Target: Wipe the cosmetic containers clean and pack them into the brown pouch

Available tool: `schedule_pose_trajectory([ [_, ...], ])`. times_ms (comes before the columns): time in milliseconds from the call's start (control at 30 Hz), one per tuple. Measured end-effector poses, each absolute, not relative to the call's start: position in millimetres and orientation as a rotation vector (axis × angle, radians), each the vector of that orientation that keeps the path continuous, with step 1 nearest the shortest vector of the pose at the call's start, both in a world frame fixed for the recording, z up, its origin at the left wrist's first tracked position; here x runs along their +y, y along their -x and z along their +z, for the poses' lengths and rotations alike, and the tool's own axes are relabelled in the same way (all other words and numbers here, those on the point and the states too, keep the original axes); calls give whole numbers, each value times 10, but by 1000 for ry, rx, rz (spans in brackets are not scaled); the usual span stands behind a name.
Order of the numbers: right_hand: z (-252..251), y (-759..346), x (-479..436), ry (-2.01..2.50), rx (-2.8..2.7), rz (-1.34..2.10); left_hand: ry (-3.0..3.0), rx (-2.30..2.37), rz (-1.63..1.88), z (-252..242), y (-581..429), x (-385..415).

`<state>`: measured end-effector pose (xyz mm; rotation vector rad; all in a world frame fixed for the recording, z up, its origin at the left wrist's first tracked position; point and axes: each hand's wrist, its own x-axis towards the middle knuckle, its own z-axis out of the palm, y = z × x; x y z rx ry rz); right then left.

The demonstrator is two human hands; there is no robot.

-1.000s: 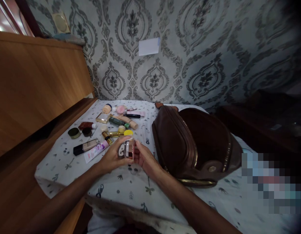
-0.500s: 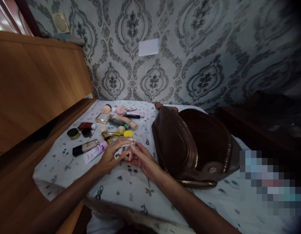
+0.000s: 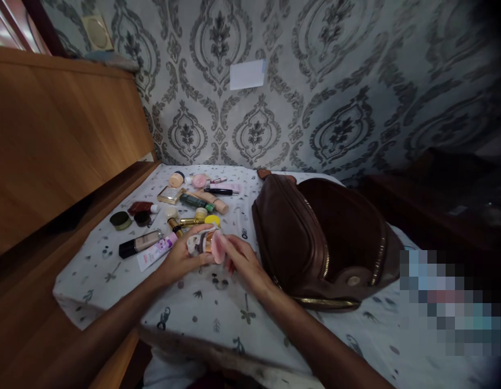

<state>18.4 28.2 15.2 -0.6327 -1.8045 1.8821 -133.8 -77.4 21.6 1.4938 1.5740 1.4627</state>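
Near the front edge of the cloth-covered counter [image 3: 92,270], the left hand [image 3: 180,255] grips a small clear container [image 3: 201,243], its fingers wrapped round the sides. The container lies tilted above the cloth, its round pink end [image 3: 218,248] facing the right hand [image 3: 242,260]. The right hand's fingers are bent at that pink end, touching it; whether they grip it I cannot tell. Just beyond the left hand sit a yellow disc [image 3: 212,220] and a gold tube [image 3: 189,221]. Toward the counter's left edge lie a white-and-lilac tube [image 3: 156,253], a black-capped bottle [image 3: 140,244] beside it, and a dark-lidded jar [image 3: 120,220]. A green bottle [image 3: 192,201] lies closer to the back edge. A brown bag [image 3: 288,232] stands right of both hands.
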Motion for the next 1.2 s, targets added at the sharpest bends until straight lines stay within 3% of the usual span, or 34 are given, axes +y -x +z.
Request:
schedule_pose_trajectory([
  [767, 94, -190, 236, 348, -2134, 1246, -2058, 1726, 1445, 155, 1390, -757],
  [1200, -26, -134, 325, 644, -1995, 1293, -2290, 1622, 1301, 178, 1369, -797],
])
